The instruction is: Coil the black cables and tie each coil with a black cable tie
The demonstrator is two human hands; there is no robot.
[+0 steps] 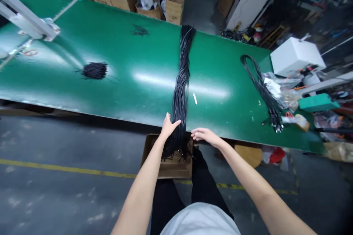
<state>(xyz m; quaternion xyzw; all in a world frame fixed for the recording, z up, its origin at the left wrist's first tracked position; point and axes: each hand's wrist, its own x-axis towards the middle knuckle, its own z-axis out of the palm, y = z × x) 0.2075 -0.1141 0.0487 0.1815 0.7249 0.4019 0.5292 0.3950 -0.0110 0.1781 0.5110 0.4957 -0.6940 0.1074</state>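
Observation:
A long bundle of black cables point(181, 80) lies across the green table point(132, 99), from its far edge to its near edge. The near end hangs over the edge into a cardboard box point(176, 172) on the floor side. My left hand point(169, 127) is at the bundle's left side, thumb spread over the cables and fingers apart; whether it presses on them is hard to see. To the right of the bundle, my right hand point(204, 135) hovers by the table edge with fingers extended, holding nothing. A small white piece point(195, 98) lies beside the bundle.
Thin black ties point(94, 70) sit in a pile on the left, with a few loose ones point(140, 30) farther back. On the right lie a looped cable bundle point(261, 88), a white box point(297, 57) and a green block point(318, 102). A metal post point(30, 14) stands far left.

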